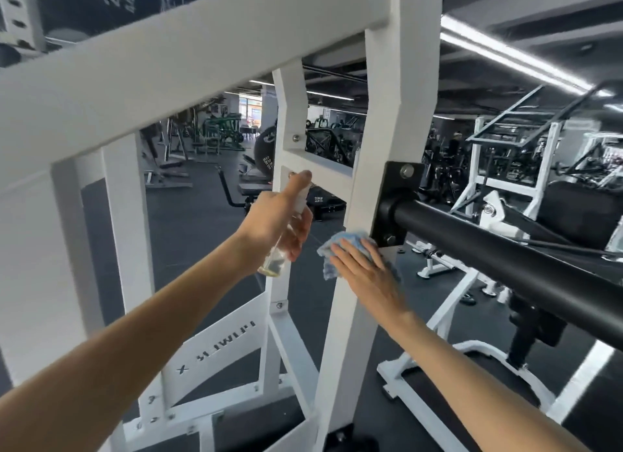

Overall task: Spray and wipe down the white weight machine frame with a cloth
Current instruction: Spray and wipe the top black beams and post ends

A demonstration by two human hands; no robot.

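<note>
Against the near face of the tall white painted steel upright (384, 121) of the weight machine frame, my right hand (369, 273) lies flat. Its fingers are straight and close together, pressing a crumpled pale blue cloth (326, 262) onto the paint. I grip nothing with that hand. The open palm pins the cloth so that a broad patch of it bears on the post, which I judge suits wiping a flat face better than a pinch would.

The cloth sits on the upright just below the black bolted steel plate (392, 195). From that plate a thick black round bar (505, 249) runs off to the right of the upright, so the bare white face below the plate is what is open to wiping.

Just left of the upright, and clear of it, my left hand (274, 222) is wrapped around a small clear plastic spray bottle (273, 264). A little yellowish liquid lies in its bottom. The fingers curl round the body, and my forefinger rests on the pump top, ready to press. The top looks aimed away from me, towards the short white crosspiece (323, 168) joining the upright on its left. Whether any mist is leaving it I cannot tell.

Holding the bottle beside the cloth keeps both jobs on the same stretch of post. From the way things lie, I would say the wiping of this upright is under way and not finished.
</note>
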